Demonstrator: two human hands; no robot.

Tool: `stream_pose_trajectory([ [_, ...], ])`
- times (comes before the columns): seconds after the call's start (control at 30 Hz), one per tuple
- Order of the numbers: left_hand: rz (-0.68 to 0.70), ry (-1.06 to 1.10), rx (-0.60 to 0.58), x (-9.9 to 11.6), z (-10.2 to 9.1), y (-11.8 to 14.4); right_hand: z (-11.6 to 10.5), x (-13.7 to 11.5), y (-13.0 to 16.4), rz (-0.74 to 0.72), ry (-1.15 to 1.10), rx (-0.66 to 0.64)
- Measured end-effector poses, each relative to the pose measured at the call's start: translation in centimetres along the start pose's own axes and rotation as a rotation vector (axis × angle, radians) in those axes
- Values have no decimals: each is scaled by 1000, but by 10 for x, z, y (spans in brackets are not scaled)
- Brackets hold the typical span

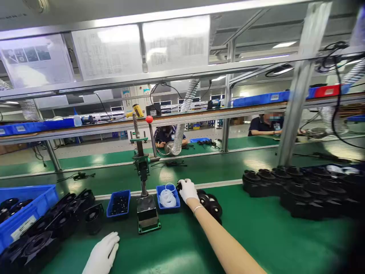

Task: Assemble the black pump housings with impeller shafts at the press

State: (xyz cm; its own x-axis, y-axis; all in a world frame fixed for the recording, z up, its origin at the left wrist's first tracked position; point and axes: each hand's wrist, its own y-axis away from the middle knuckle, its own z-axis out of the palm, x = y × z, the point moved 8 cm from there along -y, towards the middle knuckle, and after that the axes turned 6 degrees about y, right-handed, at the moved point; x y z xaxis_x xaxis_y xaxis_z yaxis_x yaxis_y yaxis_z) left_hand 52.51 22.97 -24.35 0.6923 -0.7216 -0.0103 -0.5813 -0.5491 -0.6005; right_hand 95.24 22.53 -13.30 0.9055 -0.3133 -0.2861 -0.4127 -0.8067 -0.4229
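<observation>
My left hand (101, 253), in a white glove, rests low over the green bench with its fingers stretched out and nothing in them. My right hand (187, 189), also gloved, reaches forward with bent fingers closed on a small black part (179, 186), mostly hidden by the glove. Just right of that hand lies a cluster of black round parts (212, 207). To its left a blue bin (158, 205) holds white rings (167, 198). A hand press (146, 209) with a red-knobbed lever (149, 119) stands between the two hands.
Another blue bin (108, 211) holds small black pieces. Black housings (48, 236) line the left side by a large blue crate (47, 201); more black housings (305, 194) stand at right. A metal post (296, 87) and shelf rail cross ahead. Two people sit beyond.
</observation>
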Motion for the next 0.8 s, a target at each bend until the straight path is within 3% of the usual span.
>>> stream_pose_trajectory([
  [0.17, 13, -20, 10, 12, -12, -5, 24, 20, -14, 78, -6, -102],
  [0.33, -71, 18, -38, 11, -13, -6, 37, 33, -18, 125, -5, -153],
  [0.8, -173, 127, -150, 10, -11, -8, 16, 97, -30, 288, -138, -195],
])
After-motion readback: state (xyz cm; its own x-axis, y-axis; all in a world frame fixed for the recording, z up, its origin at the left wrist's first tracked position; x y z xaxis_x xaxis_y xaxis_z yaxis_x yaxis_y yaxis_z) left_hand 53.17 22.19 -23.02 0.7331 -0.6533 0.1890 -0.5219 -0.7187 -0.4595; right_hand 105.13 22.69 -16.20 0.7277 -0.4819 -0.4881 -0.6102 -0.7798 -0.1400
